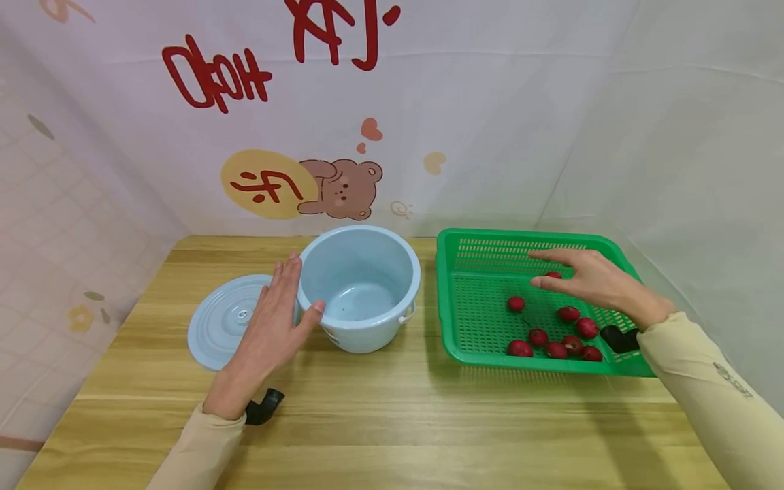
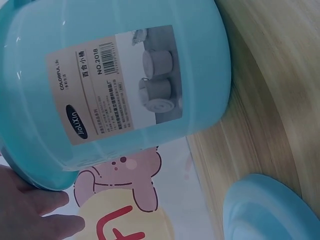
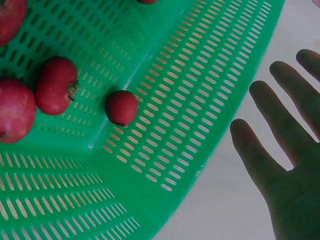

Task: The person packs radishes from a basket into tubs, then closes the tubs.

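A light blue bucket (image 1: 363, 337) stands upright with its mouth uncovered, and no contents show inside it. At its left rim is my left hand (image 1: 269, 333), fingers straight and thumb spread toward the rim; whether it touches cannot be told. The left wrist view shows the label (image 2: 117, 82) on the bucket's side. My right hand (image 1: 591, 282) hovers over the green basket (image 1: 447, 320), fingers extended, thumb apart, holding nothing. Several red radishes (image 1: 568, 314) lie in the basket, mostly toward its front right. One radish (image 3: 121, 107) rests by the basket wall in the right wrist view.
A round blue lid (image 1: 211, 323) lies flat on the wooden table (image 1: 392, 422), left of the bucket and partly behind my left hand. A printed cloth (image 1: 490, 102) hangs behind the table and along its sides. The bucket has a white handle joint (image 1: 407, 314).
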Motion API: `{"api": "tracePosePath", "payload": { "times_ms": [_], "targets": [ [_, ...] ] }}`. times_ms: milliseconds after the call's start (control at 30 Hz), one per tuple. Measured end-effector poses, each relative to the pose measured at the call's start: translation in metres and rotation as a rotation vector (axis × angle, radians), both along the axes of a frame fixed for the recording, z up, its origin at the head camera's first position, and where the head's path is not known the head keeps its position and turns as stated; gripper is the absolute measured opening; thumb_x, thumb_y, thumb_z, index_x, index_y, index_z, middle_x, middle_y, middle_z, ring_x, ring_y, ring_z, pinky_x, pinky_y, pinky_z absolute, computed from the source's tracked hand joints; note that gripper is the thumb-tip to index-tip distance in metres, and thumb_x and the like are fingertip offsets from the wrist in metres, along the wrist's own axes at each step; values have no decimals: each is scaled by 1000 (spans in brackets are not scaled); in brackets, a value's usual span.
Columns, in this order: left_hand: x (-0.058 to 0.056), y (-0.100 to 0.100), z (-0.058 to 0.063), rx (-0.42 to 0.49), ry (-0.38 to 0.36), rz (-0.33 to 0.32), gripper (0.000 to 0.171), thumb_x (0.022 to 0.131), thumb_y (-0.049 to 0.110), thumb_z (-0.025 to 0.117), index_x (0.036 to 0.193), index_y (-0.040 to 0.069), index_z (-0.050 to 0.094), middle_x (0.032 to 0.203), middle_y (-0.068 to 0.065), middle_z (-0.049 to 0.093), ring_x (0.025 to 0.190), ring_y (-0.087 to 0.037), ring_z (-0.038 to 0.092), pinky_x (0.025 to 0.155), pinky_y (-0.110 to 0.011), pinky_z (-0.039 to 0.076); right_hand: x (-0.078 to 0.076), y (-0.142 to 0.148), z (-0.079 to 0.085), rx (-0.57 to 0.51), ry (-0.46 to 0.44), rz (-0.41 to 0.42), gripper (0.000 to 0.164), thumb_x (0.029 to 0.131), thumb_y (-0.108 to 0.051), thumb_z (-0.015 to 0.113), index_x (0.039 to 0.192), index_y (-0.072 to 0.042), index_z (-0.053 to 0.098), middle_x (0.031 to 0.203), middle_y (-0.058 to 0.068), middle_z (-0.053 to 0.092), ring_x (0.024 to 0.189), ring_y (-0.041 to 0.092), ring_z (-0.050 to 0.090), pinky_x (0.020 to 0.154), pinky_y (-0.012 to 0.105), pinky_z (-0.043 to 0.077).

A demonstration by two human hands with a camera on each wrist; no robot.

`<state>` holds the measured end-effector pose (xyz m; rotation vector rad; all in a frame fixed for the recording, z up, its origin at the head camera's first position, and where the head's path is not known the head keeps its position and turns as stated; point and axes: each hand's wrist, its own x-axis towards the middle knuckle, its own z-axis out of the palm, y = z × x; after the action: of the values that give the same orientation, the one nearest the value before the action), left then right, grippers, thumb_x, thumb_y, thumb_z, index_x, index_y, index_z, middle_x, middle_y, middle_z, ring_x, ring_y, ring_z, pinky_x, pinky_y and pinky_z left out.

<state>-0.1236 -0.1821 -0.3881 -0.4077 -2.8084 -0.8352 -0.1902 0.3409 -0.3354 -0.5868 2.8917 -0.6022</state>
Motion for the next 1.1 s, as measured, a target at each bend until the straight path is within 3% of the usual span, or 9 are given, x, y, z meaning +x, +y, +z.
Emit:
{"api": "tracePosePath", "payload": {
  "times_ms": [233,633,933,1100],
  "targets": [
    [-2,0,0,-26,22,2,83,107,50,45,166,3,11,173,-10,9,159,-35,5,120,-70,16,-10,1,-11,-19,-99,10,62,97,-51,68,147,-15,60,145,13,61,128,35,58,99,60,49],
    [-5,1,-4,-25,49,2,81,106,49,45,166,3,14,173,-11,12,158,-37,10,120,-68,19,-24,-1,-35,-69,-198,42,62,96,-48,71,145,-12,62,140,8,65,129,38,59,101,59,49],
    [-4,0,-7,-18,50,2,80,106,47,46,166,3,14,173,-11,13,158,-35,11,120,-68,19,-29,-1,-50,-135,-310,100,59,100,-33,69,149,-3,55,138,17,65,130,40,58,103,59,48],
    [-4,0,-8,-19,53,5,81,106,47,46,166,4,15,173,-11,14,158,-35,12,120,-68,20,-33,-1,-58,-160,-359,115,58,100,-30,70,147,0,55,140,19,63,132,39,58,104,49,49]
  ]
}}
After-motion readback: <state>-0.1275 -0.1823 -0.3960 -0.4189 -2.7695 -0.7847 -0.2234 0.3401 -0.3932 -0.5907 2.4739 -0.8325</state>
